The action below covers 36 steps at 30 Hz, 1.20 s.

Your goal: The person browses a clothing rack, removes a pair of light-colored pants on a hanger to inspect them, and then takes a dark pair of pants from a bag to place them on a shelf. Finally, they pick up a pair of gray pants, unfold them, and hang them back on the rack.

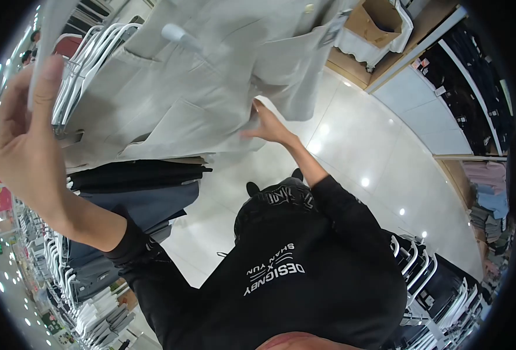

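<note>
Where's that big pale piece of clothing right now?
In the head view, the pale garment spreads across the upper middle, with the person's right hand at its lower edge, white hangers to its left and black clothes below.

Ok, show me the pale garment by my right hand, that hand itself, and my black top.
Pale garment (217,81): head view, on its broad cloth.
Right hand (268,125): head view, mid-hand.
Black top (328,268): head view, front, beside the lettering.
</note>
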{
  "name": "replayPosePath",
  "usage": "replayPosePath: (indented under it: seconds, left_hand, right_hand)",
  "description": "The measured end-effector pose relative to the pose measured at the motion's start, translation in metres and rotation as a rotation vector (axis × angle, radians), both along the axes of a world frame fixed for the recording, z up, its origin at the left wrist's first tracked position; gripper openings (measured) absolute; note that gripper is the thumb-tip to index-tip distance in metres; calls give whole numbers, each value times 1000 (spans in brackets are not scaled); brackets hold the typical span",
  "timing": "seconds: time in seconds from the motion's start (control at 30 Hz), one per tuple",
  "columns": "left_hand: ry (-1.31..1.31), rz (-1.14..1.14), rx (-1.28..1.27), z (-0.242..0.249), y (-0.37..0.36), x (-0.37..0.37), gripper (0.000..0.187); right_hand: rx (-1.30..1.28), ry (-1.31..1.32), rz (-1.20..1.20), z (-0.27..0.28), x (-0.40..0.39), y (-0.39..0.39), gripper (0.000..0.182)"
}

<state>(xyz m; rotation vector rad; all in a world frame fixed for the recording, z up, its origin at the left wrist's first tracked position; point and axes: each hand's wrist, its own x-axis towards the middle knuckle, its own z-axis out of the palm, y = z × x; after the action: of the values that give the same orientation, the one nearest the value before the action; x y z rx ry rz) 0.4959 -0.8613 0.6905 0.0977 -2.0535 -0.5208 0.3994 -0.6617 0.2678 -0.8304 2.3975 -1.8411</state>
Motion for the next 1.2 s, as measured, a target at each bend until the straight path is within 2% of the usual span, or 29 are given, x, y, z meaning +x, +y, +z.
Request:
replayPosePath:
  seconds: [0.03, 0.07, 0.17, 0.23, 0.27, 0.3, 0.33, 0.4, 0.47, 0.5, 0.53, 0.6, 0.67, 0.77, 0.8, 0.83, 0.87, 0.93, 0.97, 1.0, 1.03, 1.07, 1.1, 1.13, 1.2]
  left_hand:
    - [-5, -90, 37, 6, -4, 1, 29]
    - [-140, -16, -104, 20, -7, 6, 29]
    - [-56, 12, -215, 31, -21, 15, 29]
    - [-90, 159, -74, 33, -18, 20, 31]
    - [-107, 231, -2, 33, -17, 22, 32]
    - [-103, 253, 37, 31, -22, 21, 32]
    - [-100, 275, 77, 25, -34, 20, 33]
    - [-119, 258, 99, 11, -53, 14, 33]
    - [-155, 172, 62, -7, -69, 1, 32]
    - [-173, 44, 125, -17, -73, -7, 35]
    - [-250, 29, 110, -26, -71, -11, 36]
    - [-346, -43, 152, -52, -74, -28, 34]
    - [-402, -96, 129, -79, -49, -32, 36]
    - [-508, -389, 280, -128, -33, -36, 23]
    - [-587, -376, 293, -146, -32, -37, 17]
    - [-503, -504, 250, -166, -23, -38, 13]
    - [-502, -551, 266, -189, -21, -39, 17]
    - [-771, -365, 473, -195, 9, -19, 23]
    - [-764, -389, 555, -217, 9, -14, 23]
    - [-669, -473, 396, -234, 11, -9, 27]
    - [-646, -582, 384, -241, 16, -2, 36]
    - [-676, -686, 499, -240, 26, 7, 53]
    - [-649, -708, 350, -255, 25, 9, 72]
    - [-676, -694, 443, -269, 32, 18, 83]
    - [-648, -794, 477, -279, 47, 25, 73]
  right_hand:
    - [15, -41, 122, -3, -10, -13, 78]
    - [32, -80, 245, -8, -14, -21, 80]
    - [206, -211, 221, -74, -6, -25, 69]
    - [360, -153, 165, -184, 5, -6, 55]
    - [444, -153, 99, -178, 28, 17, 42]
    - [558, -288, 159, -209, 43, 42, 39]
    - [750, -314, 97, -221, 66, 67, 41]
    - [746, -446, 85, -252, 100, 117, 44]
    - [685, -423, -59, -252, 110, 128, 37]
    - [654, -410, -133, -248, 114, 134, 34]
    - [570, -376, -125, -245, 110, 135, 32]
    - [396, -303, -113, -213, 86, 118, 28]
    - [113, -843, -1, -71, 70, 95, 26]
    - [-335, -1067, 199, 34, 53, 82, 23]
    - [-446, -1111, 239, 57, 48, 80, 23]
    - [-631, -1155, 175, 87, 49, 76, 23]
    - [-818, -1193, 109, 119, 53, 69, 23]
    - [-1129, -1254, 59, 139, 57, 64, 23]
    - [-1248, -1285, 81, 142, 58, 62, 24]
    - [-1365, -1313, 106, 142, 57, 60, 26]
    - [-1443, -1301, 205, 136, 56, 59, 26]
    - [-1483, -1313, 206, 141, 56, 56, 25]
    - [-1522, -1328, 206, 151, 56, 54, 24]
    - [-1560, -1346, 205, 155, 57, 51, 23]
    - [-1626, -1307, 229, 143, 47, 46, 24]
